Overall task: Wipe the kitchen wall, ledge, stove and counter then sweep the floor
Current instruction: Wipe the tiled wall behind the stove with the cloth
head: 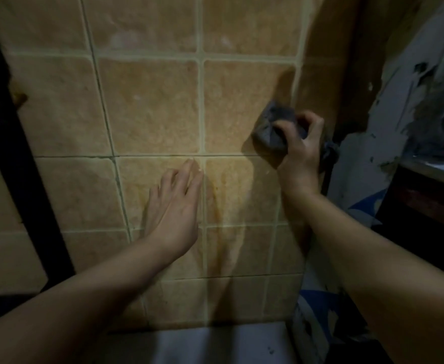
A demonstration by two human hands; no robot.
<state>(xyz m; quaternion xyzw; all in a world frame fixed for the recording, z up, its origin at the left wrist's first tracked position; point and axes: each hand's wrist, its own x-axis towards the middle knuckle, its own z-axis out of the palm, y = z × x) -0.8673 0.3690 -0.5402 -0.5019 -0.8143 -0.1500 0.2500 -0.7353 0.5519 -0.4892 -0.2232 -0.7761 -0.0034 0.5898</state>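
The fingers (306,119) of the right hand (301,156) are curled around a dark grey cloth (273,130) and grasp it firmly; the thumb lies over the front of the cloth and the other fingers come around it from the right side. The cloth is bunched and it is pressed against the tiled wall (150,106), on the right part of a beige tile, near the place where the tiles end at a darker corner strip. A loose end of the cloth hangs down behind the wrist.

The fingers (189,174) of the left hand (175,206) are straight and released, and they hold nothing. This hand lies flat on the wall, lower than the cloth and to the left of it, well apart from it. Its fingertips reach a horizontal grout line, just beside a vertical one.

The tiles are square, sandy beige, with pale green-grey grout. Brownish streaks run down the wall between the two forearms. At the bottom of the view a pale ledge (215,345) meets the wall. On the left a black bar (18,164) crosses the tiles on a slant. On the right there is a grey surface with peeling paint (404,101), and below it a blue and white patterned sheet (318,311).
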